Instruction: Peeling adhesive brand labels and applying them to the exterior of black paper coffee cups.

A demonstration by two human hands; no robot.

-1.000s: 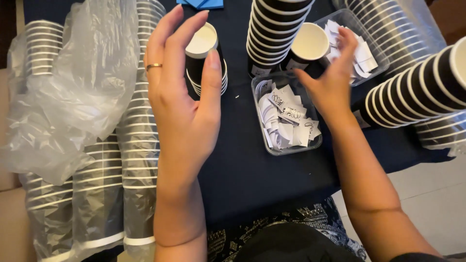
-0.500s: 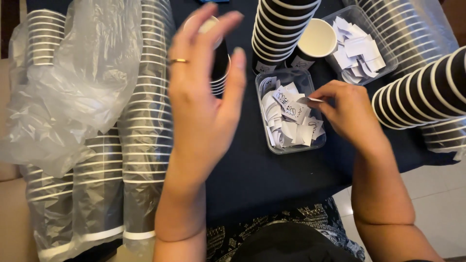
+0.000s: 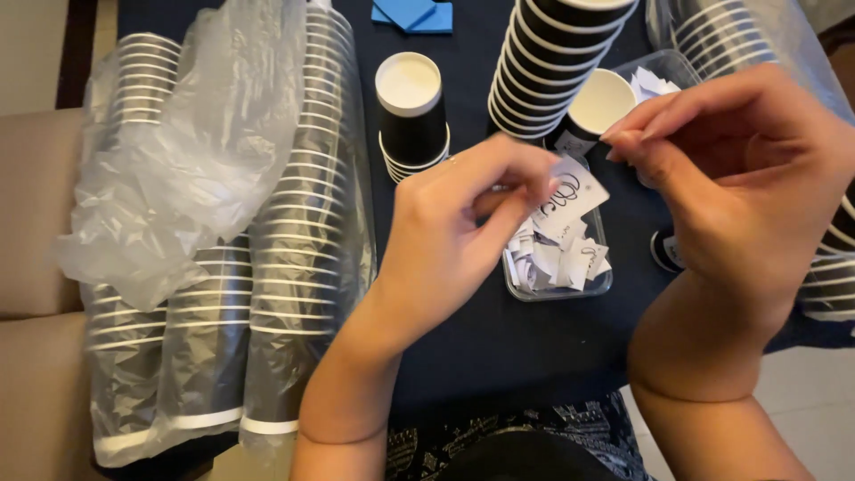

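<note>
At centre frame the left hand (image 3: 445, 240) pinches a small printed paper slip (image 3: 570, 194) above the clear plastic tray (image 3: 559, 287); the right hand (image 3: 744, 174), fingers curled and holding nothing, hovers beside it at right, near glossy black cups (image 3: 410, 111).

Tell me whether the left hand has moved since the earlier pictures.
Yes. The left hand has come down and rightward from the short cup stack to above the clear tray, and now pinches a paper slip.

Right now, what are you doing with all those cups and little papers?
The left hand pinches a small white paper slip with a dark squiggle on it, and the right hand is close beside it. Below sits a clear tray of more slips. Black paper cups stand stacked on the dark table, with more in plastic sleeves.
</note>
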